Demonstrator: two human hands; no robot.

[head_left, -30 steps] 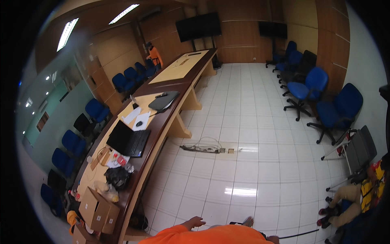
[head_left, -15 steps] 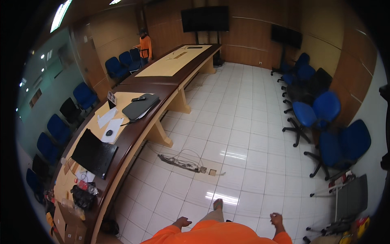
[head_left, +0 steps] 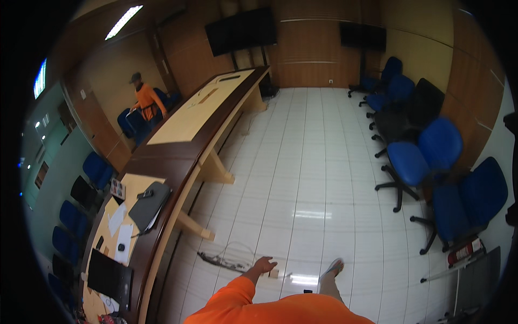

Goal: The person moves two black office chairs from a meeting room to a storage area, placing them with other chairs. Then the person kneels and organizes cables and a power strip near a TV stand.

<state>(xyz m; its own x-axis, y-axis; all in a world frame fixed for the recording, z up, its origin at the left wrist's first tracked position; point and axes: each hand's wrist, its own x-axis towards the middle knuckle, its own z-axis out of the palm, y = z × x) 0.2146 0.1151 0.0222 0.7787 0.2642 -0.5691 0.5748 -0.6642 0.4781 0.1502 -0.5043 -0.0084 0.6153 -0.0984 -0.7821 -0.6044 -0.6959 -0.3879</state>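
Note:
My left hand (head_left: 264,265) reaches forward in an orange sleeve, over the tiled floor. Its fingers look stretched out and apart, with nothing held. Just beyond it on the floor lies a power strip with cables (head_left: 224,263), the thing nearest to the hand. My right hand is out of the picture. One foot in a sandal (head_left: 333,267) is set forward on the tiles.
A long conference table (head_left: 181,156) runs along the left, bearing a laptop (head_left: 110,278) and a dark folder (head_left: 151,208). Blue office chairs (head_left: 423,148) line the right wall. At the far left, a person in orange (head_left: 147,101) stands by blue chairs.
My left hand has swung forward and right; my right hand has left the picture. A foot now shows farther right. The view has turned and moved forward; the other person has shifted among the chairs.

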